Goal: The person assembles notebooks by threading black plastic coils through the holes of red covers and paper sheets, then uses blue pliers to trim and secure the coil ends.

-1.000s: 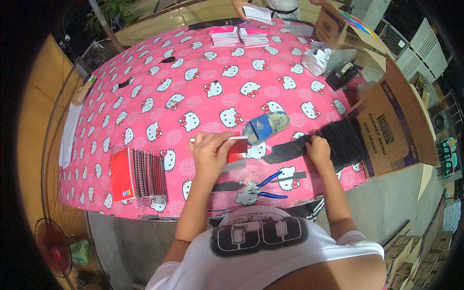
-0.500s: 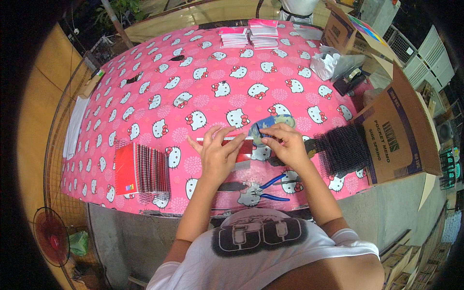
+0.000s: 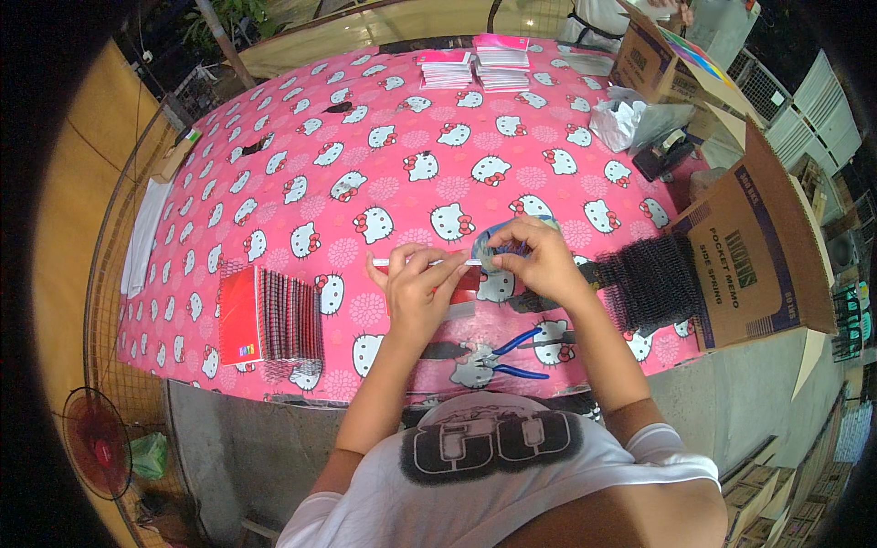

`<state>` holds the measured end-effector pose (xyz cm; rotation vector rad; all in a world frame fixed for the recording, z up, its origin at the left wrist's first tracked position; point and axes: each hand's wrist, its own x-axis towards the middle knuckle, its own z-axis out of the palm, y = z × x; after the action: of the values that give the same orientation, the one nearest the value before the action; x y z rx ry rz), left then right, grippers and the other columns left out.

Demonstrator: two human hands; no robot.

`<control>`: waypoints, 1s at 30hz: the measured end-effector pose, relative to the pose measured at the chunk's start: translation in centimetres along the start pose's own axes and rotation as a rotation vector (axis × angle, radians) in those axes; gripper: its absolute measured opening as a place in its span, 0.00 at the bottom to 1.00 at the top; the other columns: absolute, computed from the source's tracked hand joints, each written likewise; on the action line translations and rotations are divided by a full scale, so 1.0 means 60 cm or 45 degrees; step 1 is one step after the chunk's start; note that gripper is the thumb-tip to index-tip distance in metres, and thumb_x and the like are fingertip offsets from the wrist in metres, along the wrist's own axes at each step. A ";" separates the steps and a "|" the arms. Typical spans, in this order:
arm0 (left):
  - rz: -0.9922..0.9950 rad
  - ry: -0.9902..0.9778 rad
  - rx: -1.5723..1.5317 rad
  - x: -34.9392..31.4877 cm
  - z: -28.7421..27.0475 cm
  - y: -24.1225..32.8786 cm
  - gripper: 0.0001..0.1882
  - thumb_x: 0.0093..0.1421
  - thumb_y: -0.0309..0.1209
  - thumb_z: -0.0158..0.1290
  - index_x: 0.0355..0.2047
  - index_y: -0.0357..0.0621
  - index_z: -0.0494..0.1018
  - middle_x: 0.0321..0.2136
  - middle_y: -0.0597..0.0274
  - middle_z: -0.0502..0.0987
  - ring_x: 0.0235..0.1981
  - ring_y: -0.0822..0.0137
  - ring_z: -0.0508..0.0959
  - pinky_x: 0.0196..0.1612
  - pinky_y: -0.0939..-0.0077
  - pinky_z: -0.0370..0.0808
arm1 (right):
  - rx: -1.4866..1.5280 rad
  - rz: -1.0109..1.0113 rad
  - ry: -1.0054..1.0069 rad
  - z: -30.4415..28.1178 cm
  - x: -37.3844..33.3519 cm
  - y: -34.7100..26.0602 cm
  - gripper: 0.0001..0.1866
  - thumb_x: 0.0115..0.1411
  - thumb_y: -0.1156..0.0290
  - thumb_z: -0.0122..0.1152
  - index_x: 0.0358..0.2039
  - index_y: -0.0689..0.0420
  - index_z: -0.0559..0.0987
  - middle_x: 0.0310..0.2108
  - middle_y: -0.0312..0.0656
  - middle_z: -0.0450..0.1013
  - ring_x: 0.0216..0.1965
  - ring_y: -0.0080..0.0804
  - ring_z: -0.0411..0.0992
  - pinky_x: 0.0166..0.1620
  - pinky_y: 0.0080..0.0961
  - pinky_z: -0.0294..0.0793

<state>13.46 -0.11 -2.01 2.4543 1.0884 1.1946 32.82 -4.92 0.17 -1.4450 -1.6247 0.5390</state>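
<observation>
My left hand (image 3: 421, 281) is closed on a small red notebook (image 3: 466, 290), whose white page edge (image 3: 388, 262) faces up. At the notebook's right end is my right hand (image 3: 539, 260), its thumb and fingers pinched together; what they hold is too small to make out. A blue patterned cloth (image 3: 493, 239) lies partly behind that hand. Nearer my body, pliers with blue handles (image 3: 519, 373) rest on the table. To the left stands a row of red spiral notebooks (image 3: 274, 315). Black wire spirals (image 3: 644, 285) are heaped to the right.
A pink patterned cover lies over the table (image 3: 393, 183). An open cardboard box (image 3: 754, 251) stands at the right edge, beside the spirals. Two stacks of pink-covered notebooks (image 3: 501, 68) sit at the far side, near plastic bags (image 3: 617, 123) and another box (image 3: 658, 68). A person (image 3: 594, 23) stands beyond.
My right hand's pinched fingers have shifted slightly at the notebook's end. The notebook has tilted so its white edge shows more. The person beyond has moved to the right.
</observation>
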 end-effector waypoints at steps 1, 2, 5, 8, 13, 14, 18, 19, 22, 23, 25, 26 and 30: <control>-0.002 -0.007 -0.001 0.000 0.000 0.000 0.09 0.49 0.37 0.61 0.33 0.61 0.82 0.29 0.77 0.76 0.41 0.68 0.70 0.54 0.39 0.43 | -0.009 -0.012 0.009 -0.001 0.000 0.002 0.12 0.45 0.78 0.68 0.32 0.56 0.80 0.29 0.35 0.72 0.33 0.26 0.70 0.36 0.24 0.69; -0.005 -0.013 -0.002 0.000 0.001 0.001 0.09 0.49 0.37 0.61 0.33 0.60 0.82 0.29 0.76 0.76 0.41 0.68 0.70 0.54 0.39 0.43 | -0.018 -0.025 0.017 -0.002 0.000 0.002 0.12 0.45 0.78 0.68 0.33 0.56 0.80 0.29 0.35 0.72 0.33 0.26 0.70 0.37 0.24 0.69; 0.005 0.005 0.004 0.001 -0.001 0.003 0.09 0.50 0.38 0.60 0.33 0.59 0.82 0.29 0.75 0.77 0.40 0.69 0.70 0.56 0.44 0.43 | 0.113 -0.007 -0.122 0.001 0.000 -0.010 0.11 0.47 0.79 0.66 0.33 0.58 0.79 0.30 0.36 0.73 0.33 0.27 0.71 0.37 0.24 0.69; 0.017 0.022 -0.011 -0.001 -0.003 0.002 0.08 0.51 0.38 0.60 0.33 0.58 0.82 0.29 0.75 0.77 0.41 0.68 0.70 0.56 0.44 0.42 | 0.540 0.319 -0.330 -0.005 0.008 -0.001 0.11 0.49 0.80 0.63 0.35 0.59 0.79 0.30 0.37 0.74 0.33 0.27 0.71 0.38 0.24 0.70; -0.007 0.003 -0.004 -0.002 -0.007 0.009 0.08 0.50 0.37 0.60 0.33 0.56 0.82 0.30 0.73 0.78 0.41 0.68 0.70 0.55 0.44 0.42 | 0.186 0.022 -0.389 -0.017 0.013 -0.011 0.11 0.52 0.78 0.62 0.37 0.60 0.78 0.29 0.37 0.74 0.33 0.24 0.70 0.37 0.22 0.70; -0.014 0.007 -0.009 -0.002 -0.007 0.010 0.09 0.50 0.37 0.61 0.33 0.55 0.81 0.30 0.73 0.78 0.41 0.68 0.70 0.55 0.44 0.43 | 0.153 -0.009 -0.397 -0.017 0.013 -0.013 0.11 0.52 0.78 0.62 0.38 0.60 0.78 0.29 0.37 0.74 0.33 0.24 0.70 0.37 0.22 0.70; -0.131 0.031 -0.022 -0.001 -0.008 0.013 0.10 0.49 0.37 0.62 0.32 0.53 0.80 0.29 0.72 0.77 0.39 0.69 0.71 0.53 0.51 0.48 | 0.101 0.248 -0.392 -0.012 0.013 -0.038 0.09 0.53 0.75 0.61 0.36 0.61 0.77 0.27 0.37 0.71 0.31 0.26 0.70 0.35 0.24 0.69; -0.128 0.036 -0.022 -0.001 -0.010 0.004 0.10 0.49 0.37 0.62 0.32 0.54 0.80 0.29 0.72 0.76 0.38 0.69 0.71 0.53 0.52 0.49 | 0.077 0.152 -0.284 -0.004 0.006 -0.039 0.09 0.53 0.74 0.61 0.35 0.61 0.77 0.27 0.37 0.71 0.31 0.26 0.70 0.34 0.25 0.69; -0.120 0.014 -0.050 -0.003 -0.017 -0.001 0.09 0.48 0.37 0.62 0.31 0.55 0.80 0.28 0.71 0.75 0.37 0.69 0.71 0.51 0.56 0.51 | -0.169 -0.110 -0.132 0.009 -0.003 -0.026 0.09 0.54 0.72 0.61 0.35 0.60 0.75 0.28 0.40 0.69 0.30 0.31 0.70 0.33 0.27 0.69; -0.119 0.001 -0.061 -0.004 -0.020 -0.001 0.08 0.48 0.36 0.62 0.31 0.54 0.80 0.28 0.71 0.75 0.37 0.69 0.71 0.51 0.57 0.52 | -0.277 -0.195 -0.111 0.013 -0.004 -0.023 0.09 0.54 0.72 0.61 0.35 0.59 0.75 0.28 0.41 0.69 0.29 0.33 0.70 0.33 0.28 0.68; -0.058 0.025 -0.057 -0.002 -0.022 0.001 0.09 0.47 0.34 0.63 0.31 0.52 0.80 0.28 0.70 0.76 0.37 0.68 0.71 0.50 0.61 0.53 | -0.173 -0.083 -0.091 0.013 -0.006 -0.039 0.09 0.54 0.72 0.61 0.35 0.59 0.74 0.30 0.43 0.69 0.30 0.38 0.70 0.33 0.30 0.69; -0.026 0.036 -0.057 -0.001 -0.022 0.002 0.10 0.47 0.34 0.63 0.31 0.50 0.80 0.29 0.69 0.76 0.37 0.68 0.72 0.49 0.62 0.54 | -0.122 -0.027 -0.079 0.013 -0.006 -0.049 0.10 0.53 0.72 0.61 0.35 0.59 0.73 0.31 0.44 0.70 0.31 0.40 0.71 0.33 0.31 0.69; -0.043 0.056 -0.025 0.001 -0.018 0.004 0.09 0.47 0.33 0.63 0.31 0.50 0.80 0.28 0.69 0.76 0.37 0.68 0.72 0.49 0.64 0.54 | -0.280 -0.201 -0.060 0.023 -0.002 -0.028 0.09 0.54 0.72 0.60 0.35 0.59 0.74 0.32 0.46 0.70 0.32 0.46 0.71 0.34 0.34 0.69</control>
<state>12.81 -0.36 -1.18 2.3959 1.1197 1.2486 30.72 -5.13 0.71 -1.4535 -1.8639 0.3141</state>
